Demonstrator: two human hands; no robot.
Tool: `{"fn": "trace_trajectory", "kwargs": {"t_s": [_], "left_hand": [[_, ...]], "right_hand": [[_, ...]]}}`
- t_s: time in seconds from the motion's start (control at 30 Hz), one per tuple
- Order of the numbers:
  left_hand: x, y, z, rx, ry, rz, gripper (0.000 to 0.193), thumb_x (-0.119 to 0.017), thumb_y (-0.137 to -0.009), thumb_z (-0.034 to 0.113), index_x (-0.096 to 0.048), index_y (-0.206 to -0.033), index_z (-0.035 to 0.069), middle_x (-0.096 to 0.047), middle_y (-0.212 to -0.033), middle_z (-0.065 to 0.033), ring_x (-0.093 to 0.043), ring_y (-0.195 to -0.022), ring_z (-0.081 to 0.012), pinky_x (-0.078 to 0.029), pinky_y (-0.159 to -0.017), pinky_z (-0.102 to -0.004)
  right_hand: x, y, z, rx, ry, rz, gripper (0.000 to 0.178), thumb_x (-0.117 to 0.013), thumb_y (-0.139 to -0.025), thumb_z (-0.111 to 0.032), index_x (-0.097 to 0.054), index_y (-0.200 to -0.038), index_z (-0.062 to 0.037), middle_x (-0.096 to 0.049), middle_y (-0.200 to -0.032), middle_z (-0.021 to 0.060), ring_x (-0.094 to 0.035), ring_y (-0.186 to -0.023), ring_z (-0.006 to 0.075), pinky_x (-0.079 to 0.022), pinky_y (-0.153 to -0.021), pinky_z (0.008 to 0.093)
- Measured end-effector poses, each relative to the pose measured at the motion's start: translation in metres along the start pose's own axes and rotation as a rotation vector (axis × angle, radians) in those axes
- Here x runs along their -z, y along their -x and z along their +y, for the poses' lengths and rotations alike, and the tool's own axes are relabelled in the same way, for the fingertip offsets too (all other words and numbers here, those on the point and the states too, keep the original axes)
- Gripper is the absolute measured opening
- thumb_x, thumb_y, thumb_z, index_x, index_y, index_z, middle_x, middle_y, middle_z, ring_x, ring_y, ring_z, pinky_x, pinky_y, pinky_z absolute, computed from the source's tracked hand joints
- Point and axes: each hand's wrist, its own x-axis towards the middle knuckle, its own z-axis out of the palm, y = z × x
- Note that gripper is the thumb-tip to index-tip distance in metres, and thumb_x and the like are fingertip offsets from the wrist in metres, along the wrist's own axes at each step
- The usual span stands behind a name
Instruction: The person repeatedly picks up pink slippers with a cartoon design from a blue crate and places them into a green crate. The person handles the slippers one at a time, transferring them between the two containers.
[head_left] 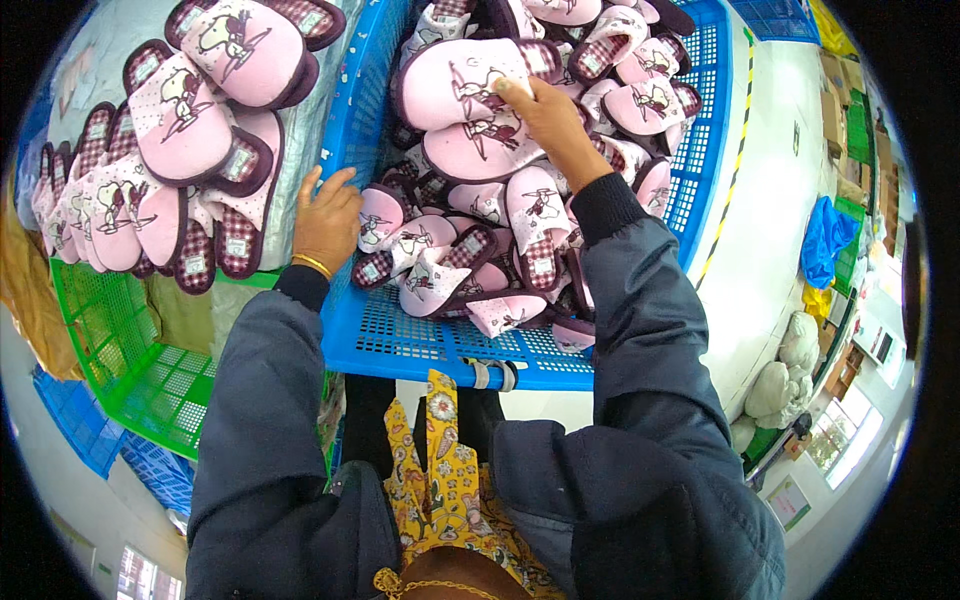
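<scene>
My right hand (548, 118) grips a pair of pink slippers (447, 85), thumb on top and the other fingers hidden beneath. The pair is held over the blue plastic basket (460, 367), which is heaped with loose pink slippers (538, 205) with checked insoles, dark trim and a printed cartoon figure. On the basket's left rim lies my left hand (328, 222), its fingers apart and no slipper in it. Stacked slippers (178, 115) stand to its left on a surface covered in clear plastic, the nearer ones lined up in an overlapping row.
Under the stack at the left is a green plastic crate (160, 385). Blue crates (75, 425) stand beyond it. A yellow-and-black floor stripe (735, 165) runs right of the basket. Farther right are a blue bag (828, 240), whitish sacks (785, 370) and cardboard boxes (835, 95).
</scene>
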Motion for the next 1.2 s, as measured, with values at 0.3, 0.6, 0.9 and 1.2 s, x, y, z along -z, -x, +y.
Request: {"fn": "trace_trajectory", "kwargs": {"t_s": [0.3, 0.6, 0.9, 1.2], "left_hand": [[0.003, 0.005, -0.002, -0.012, -0.030, 0.021, 0.016, -0.062, -0.073, 0.009, -0.067, -0.087, 0.009, -0.065, -0.101, -0.0031, -0.049, -0.125, -0.0206, -0.025, -0.112, -0.0526], [0.014, 0.016, 0.010, 0.045, 0.135, -0.116, 0.014, -0.068, -0.071, 0.019, -0.069, -0.083, 0.011, -0.066, -0.103, -0.0096, -0.053, -0.118, -0.0245, -0.021, -0.115, -0.0519], [0.016, 0.061, 0.007, -0.035, 0.049, -0.137, 0.017, -0.061, -0.077, 0.018, -0.071, -0.088, 0.011, -0.066, -0.104, -0.0024, -0.047, -0.127, -0.0212, -0.016, -0.117, -0.0525], [-0.004, 0.062, 0.007, -0.020, 0.175, 0.052, 0.016, -0.055, -0.081, 0.014, -0.067, -0.089, 0.008, -0.064, -0.115, -0.0050, -0.044, -0.129, -0.0175, -0.019, -0.117, -0.0496]], "right_hand": [[-0.023, 0.075, -0.002, -0.074, -0.205, 0.072, 0.024, -0.057, -0.095, -0.024, -0.059, -0.092, -0.0008, -0.054, -0.073, 0.0019, -0.045, -0.067, 0.0106, -0.040, -0.060, 0.0296], [-0.061, 0.169, -0.040, -0.146, -0.276, 0.158, 0.019, -0.061, -0.094, -0.019, -0.058, -0.090, -0.0017, -0.053, -0.075, -0.0029, -0.043, -0.070, 0.0061, -0.038, -0.061, 0.0256], [-0.033, 0.085, -0.192, 0.048, -0.667, 0.138, 0.018, -0.056, -0.098, -0.019, -0.060, -0.108, -0.0043, -0.061, -0.093, -0.0028, -0.051, -0.076, 0.0021, -0.039, -0.063, 0.0172], [-0.109, -0.111, -0.311, 0.314, -0.611, -0.173, 0.023, -0.057, -0.097, -0.020, -0.062, -0.110, -0.0016, -0.064, -0.097, 0.0029, -0.061, -0.086, 0.0120, -0.050, -0.072, 0.0255]]}}
